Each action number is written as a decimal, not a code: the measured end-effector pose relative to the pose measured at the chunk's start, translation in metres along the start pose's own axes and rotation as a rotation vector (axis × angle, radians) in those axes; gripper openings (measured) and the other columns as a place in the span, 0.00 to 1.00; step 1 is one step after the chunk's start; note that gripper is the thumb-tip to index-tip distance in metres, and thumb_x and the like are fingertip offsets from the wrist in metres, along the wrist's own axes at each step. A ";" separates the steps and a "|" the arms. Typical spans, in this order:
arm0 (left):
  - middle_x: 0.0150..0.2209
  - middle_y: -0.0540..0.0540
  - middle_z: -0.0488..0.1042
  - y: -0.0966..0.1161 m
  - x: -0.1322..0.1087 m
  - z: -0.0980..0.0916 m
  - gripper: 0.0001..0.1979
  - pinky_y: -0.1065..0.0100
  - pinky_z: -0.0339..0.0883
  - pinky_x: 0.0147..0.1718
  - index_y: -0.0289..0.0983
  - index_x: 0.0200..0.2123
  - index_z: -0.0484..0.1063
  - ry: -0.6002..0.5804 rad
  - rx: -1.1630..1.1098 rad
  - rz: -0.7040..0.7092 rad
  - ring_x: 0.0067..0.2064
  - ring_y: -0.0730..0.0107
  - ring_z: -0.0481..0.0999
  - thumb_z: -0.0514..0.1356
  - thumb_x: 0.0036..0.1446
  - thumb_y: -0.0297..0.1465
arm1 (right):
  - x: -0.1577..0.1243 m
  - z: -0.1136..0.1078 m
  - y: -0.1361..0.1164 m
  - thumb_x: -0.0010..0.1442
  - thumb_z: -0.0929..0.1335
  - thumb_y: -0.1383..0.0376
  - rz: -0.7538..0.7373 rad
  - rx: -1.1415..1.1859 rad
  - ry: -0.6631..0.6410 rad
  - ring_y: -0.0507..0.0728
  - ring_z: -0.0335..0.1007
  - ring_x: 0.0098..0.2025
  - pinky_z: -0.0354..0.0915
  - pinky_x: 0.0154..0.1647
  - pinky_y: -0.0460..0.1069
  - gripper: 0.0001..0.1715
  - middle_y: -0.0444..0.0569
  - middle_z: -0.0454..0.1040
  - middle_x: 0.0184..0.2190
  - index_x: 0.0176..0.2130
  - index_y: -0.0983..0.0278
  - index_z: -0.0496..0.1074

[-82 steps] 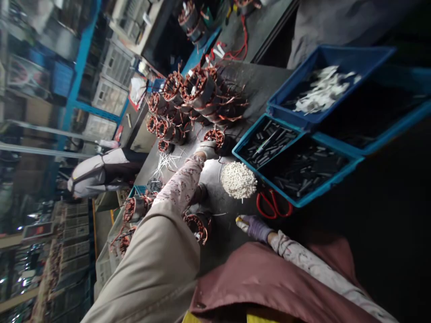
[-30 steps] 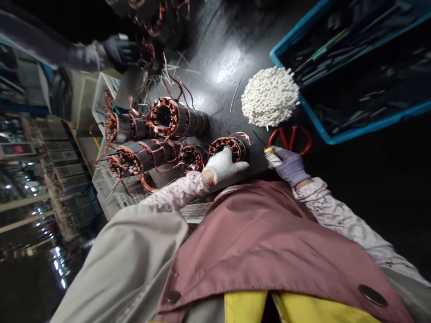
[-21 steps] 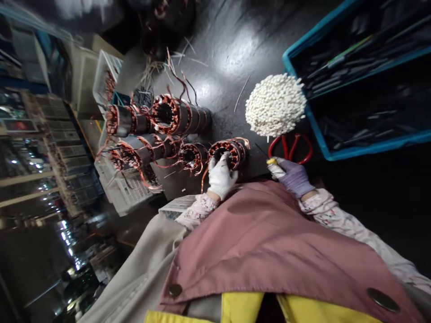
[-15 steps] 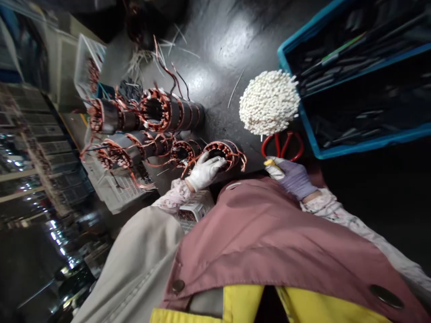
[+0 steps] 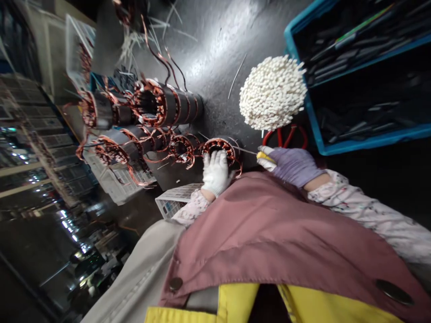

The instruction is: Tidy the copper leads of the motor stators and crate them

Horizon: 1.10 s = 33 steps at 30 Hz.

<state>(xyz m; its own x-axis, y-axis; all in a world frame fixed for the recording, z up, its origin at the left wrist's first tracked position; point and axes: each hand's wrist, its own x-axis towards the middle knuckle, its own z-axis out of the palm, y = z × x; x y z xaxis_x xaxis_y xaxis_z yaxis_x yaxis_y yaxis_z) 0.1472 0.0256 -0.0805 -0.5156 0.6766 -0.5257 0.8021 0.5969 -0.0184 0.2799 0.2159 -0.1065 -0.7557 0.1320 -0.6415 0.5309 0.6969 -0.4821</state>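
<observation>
Resting outstretched L hand (image 5: pixel 216 173) on copper-wound stator (image 5: pixel 218 142); gripping yellow-handled tool (image 5: pixel 265 156) w/ R hand (image 5: pixel 292 165), aiming twd stator.

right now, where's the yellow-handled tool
In the head view, the yellow-handled tool is in the right hand, right of centre, below the white bundle and right of the coil the left hand touches.
</observation>
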 end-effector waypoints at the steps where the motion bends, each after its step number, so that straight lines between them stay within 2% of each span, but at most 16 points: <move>1: 0.57 0.27 0.76 0.001 0.011 0.007 0.31 0.38 0.51 0.70 0.27 0.61 0.66 0.002 0.011 -0.022 0.63 0.43 0.73 0.65 0.57 0.36 | 0.002 0.000 0.002 0.73 0.57 0.53 -0.011 -0.019 0.004 0.63 0.79 0.49 0.66 0.40 0.51 0.32 0.57 0.78 0.56 0.67 0.61 0.68; 3: 0.49 0.29 0.80 0.001 0.026 0.017 0.27 0.39 0.52 0.70 0.27 0.57 0.70 0.014 0.010 -0.017 0.56 0.47 0.79 0.64 0.59 0.37 | 0.005 -0.001 0.006 0.72 0.56 0.51 -0.036 -0.050 0.018 0.63 0.79 0.46 0.64 0.37 0.50 0.32 0.57 0.80 0.52 0.66 0.59 0.68; 6: 0.45 0.33 0.81 -0.009 0.028 0.020 0.23 0.42 0.56 0.69 0.29 0.56 0.71 0.017 -0.003 0.118 0.50 0.53 0.81 0.62 0.61 0.35 | 0.001 -0.003 0.010 0.72 0.56 0.51 -0.060 -0.098 0.010 0.62 0.79 0.44 0.61 0.35 0.50 0.33 0.57 0.81 0.49 0.66 0.59 0.68; 10: 0.43 0.37 0.82 -0.024 0.025 0.018 0.17 0.45 0.60 0.68 0.33 0.55 0.72 -0.010 0.028 0.307 0.51 0.56 0.81 0.57 0.64 0.30 | -0.015 -0.002 0.013 0.73 0.56 0.53 -0.041 -0.132 -0.056 0.63 0.79 0.47 0.60 0.36 0.50 0.33 0.60 0.79 0.53 0.68 0.63 0.67; 14: 0.45 0.38 0.82 -0.030 0.034 0.015 0.17 0.44 0.61 0.67 0.35 0.55 0.72 -0.040 0.089 0.463 0.53 0.56 0.80 0.55 0.66 0.30 | -0.029 0.010 0.014 0.73 0.58 0.54 -0.004 -0.091 -0.059 0.64 0.79 0.50 0.61 0.38 0.51 0.32 0.60 0.78 0.56 0.68 0.64 0.67; 20: 0.43 0.38 0.82 -0.037 0.057 0.003 0.19 0.43 0.58 0.69 0.33 0.57 0.72 -0.068 0.135 0.649 0.49 0.56 0.81 0.56 0.65 0.31 | -0.043 0.035 0.001 0.71 0.60 0.57 0.131 -0.045 0.059 0.63 0.79 0.46 0.59 0.34 0.50 0.31 0.58 0.80 0.53 0.68 0.63 0.68; 27: 0.45 0.39 0.81 -0.045 0.071 -0.005 0.21 0.44 0.54 0.70 0.34 0.57 0.72 -0.060 0.209 0.693 0.54 0.56 0.79 0.53 0.62 0.25 | -0.046 0.066 -0.024 0.72 0.59 0.56 0.251 0.067 0.159 0.63 0.77 0.47 0.55 0.34 0.51 0.33 0.60 0.80 0.51 0.69 0.66 0.65; 33: 0.47 0.37 0.81 -0.046 0.074 -0.011 0.21 0.45 0.52 0.71 0.35 0.57 0.71 -0.087 0.263 0.684 0.56 0.52 0.78 0.57 0.61 0.29 | -0.043 0.083 -0.037 0.74 0.53 0.55 0.254 0.122 0.254 0.63 0.76 0.46 0.55 0.35 0.51 0.34 0.61 0.79 0.52 0.70 0.65 0.64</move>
<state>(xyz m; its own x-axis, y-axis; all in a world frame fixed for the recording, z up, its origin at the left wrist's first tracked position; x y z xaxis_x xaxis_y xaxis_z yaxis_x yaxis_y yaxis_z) 0.0691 0.0533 -0.1093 0.1429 0.8175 -0.5580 0.9871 -0.0766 0.1406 0.3245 0.1257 -0.1102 -0.6571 0.4710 -0.5885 0.7436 0.5327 -0.4040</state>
